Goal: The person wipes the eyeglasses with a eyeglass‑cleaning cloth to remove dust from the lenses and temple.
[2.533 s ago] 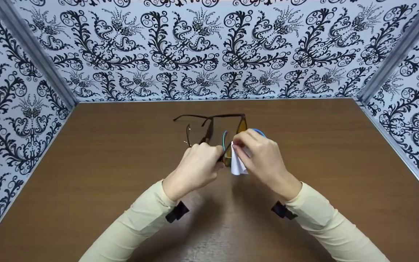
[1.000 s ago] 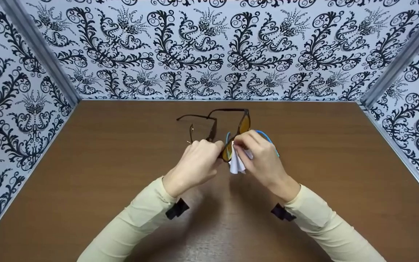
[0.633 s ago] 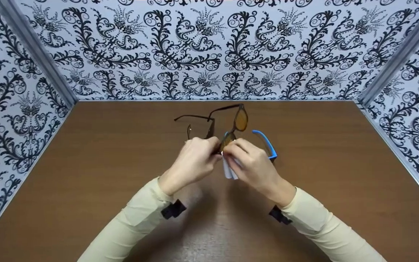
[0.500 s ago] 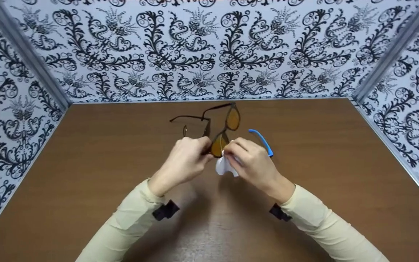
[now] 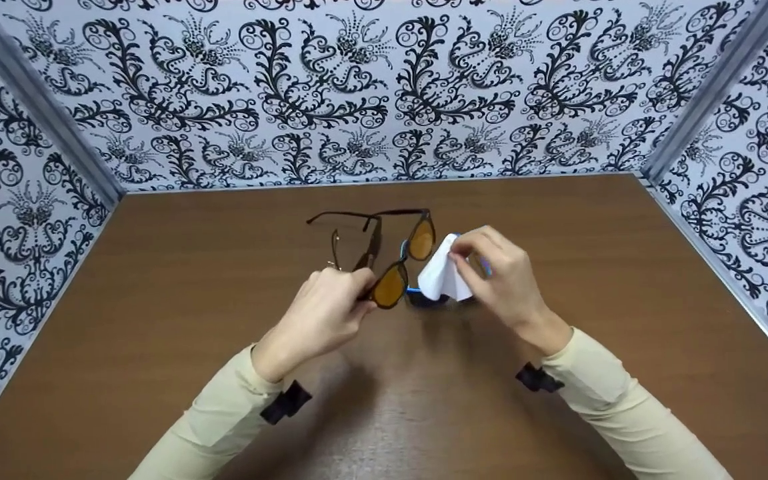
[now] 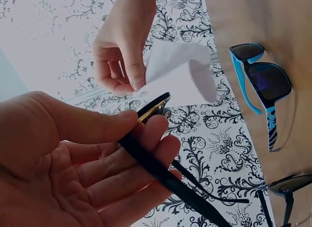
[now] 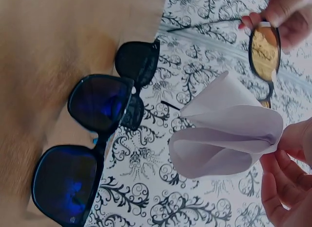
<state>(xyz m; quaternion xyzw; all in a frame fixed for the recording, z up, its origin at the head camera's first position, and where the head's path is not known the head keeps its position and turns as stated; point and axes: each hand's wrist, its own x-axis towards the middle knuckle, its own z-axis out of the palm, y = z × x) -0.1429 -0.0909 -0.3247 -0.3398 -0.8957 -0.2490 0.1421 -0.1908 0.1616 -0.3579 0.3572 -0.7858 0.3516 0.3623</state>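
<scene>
My left hand [image 5: 321, 310] pinches black-framed sunglasses with amber lenses [image 5: 391, 287] at the outer corner, between thumb and fingers; the left wrist view shows the hinge end [image 6: 155, 107] there. The glasses are raised over the table, arms unfolded. To their right, my right hand [image 5: 504, 273] pinches a white cloth [image 5: 441, 273] by one corner, and the rest hangs in folds. In the right wrist view the cloth [image 7: 226, 134] stands apart from the amber lens [image 7: 264, 53].
Blue-framed sunglasses with dark lenses [image 6: 268, 83] lie on the brown table [image 5: 177, 320], partly behind the cloth in the head view. A dark pair of sunglasses [image 7: 136, 61] lies to their left, partly behind my left hand. Patterned walls [image 5: 384, 87] enclose the table's back and sides.
The cloth was at the amber lens; now my right hand has drawn it away to the right and up. My left hand has shifted left and nearer with the glasses, whose lenses face more toward me.
</scene>
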